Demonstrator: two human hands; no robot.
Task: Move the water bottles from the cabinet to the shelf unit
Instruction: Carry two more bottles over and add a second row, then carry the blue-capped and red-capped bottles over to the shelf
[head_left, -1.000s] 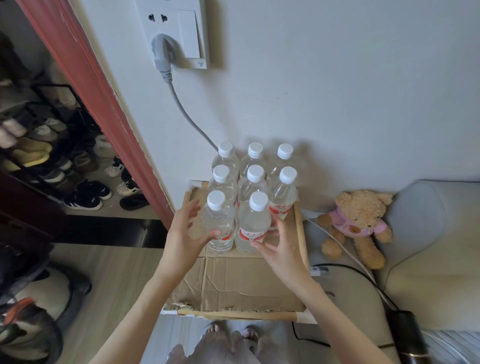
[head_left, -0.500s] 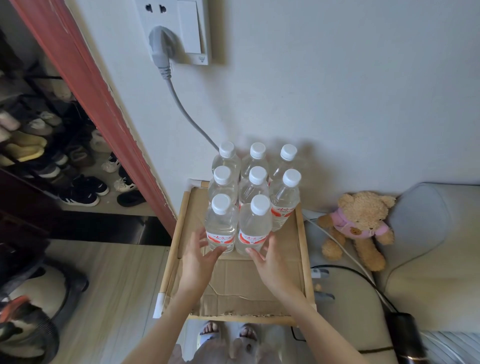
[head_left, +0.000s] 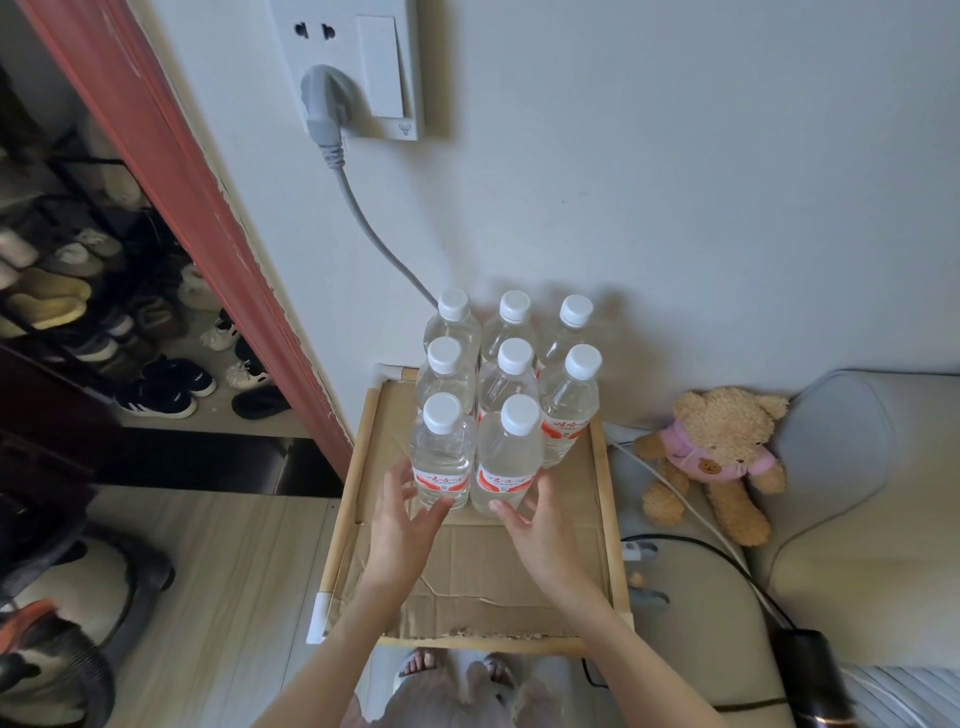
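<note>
Both hands have been drawn back — left hand (head_left: 402, 519) and right hand (head_left: 537, 525) released, fingers (head_left: 441, 512) brushing the front water bottles (head_left: 470, 457) just ahead on the shelf unit (head_left: 605, 499); full, heavy, slippery — best gripped mid-body.

Eight water bottles (head_left: 501, 400), white caps, upright in a tight cluster at the wall end of the shelf unit (head_left: 605, 499), on a cardboard sheet (head_left: 483, 566). Left hand (head_left: 402, 519) open, fingertips at the base of the front-left bottle (head_left: 441, 457). Right hand (head_left: 535, 525) open, touching the front-right bottle (head_left: 506, 462). Teddy bear (head_left: 714, 457) sits right of the shelf, shoe rack (head_left: 78, 312) far left.
</note>
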